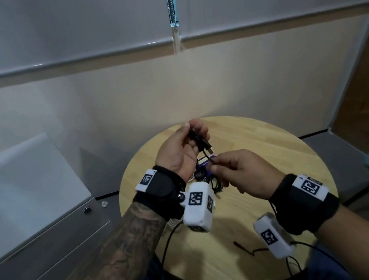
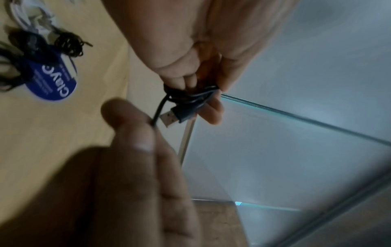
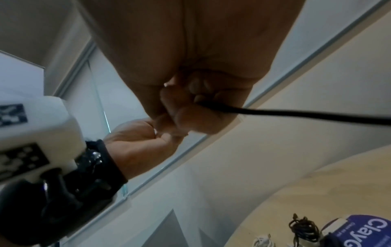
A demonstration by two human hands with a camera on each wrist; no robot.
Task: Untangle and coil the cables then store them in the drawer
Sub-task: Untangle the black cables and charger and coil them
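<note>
You had two hands up: your left hand (image 1: 181, 150) and your right hand (image 1: 241, 174). Between them was one black cable (image 2: 186, 98) with one USB plug (image 2: 169, 117). On the one round table (image 1: 266, 150) lay one blue label (image 2: 52, 80), one small black cable bundle (image 3: 303, 229) and one white cable (image 3: 263, 240).

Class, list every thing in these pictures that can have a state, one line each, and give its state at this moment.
black USB cable: partly coiled, held above the table, plug sticking out
left hand: grips the coiled part
right hand: pinches the cable's free strand
black cable bundle: bunched, lying on the table
white cable: lying on the table, untouched
drawer: closed
round table: bears the remaining cables
</note>
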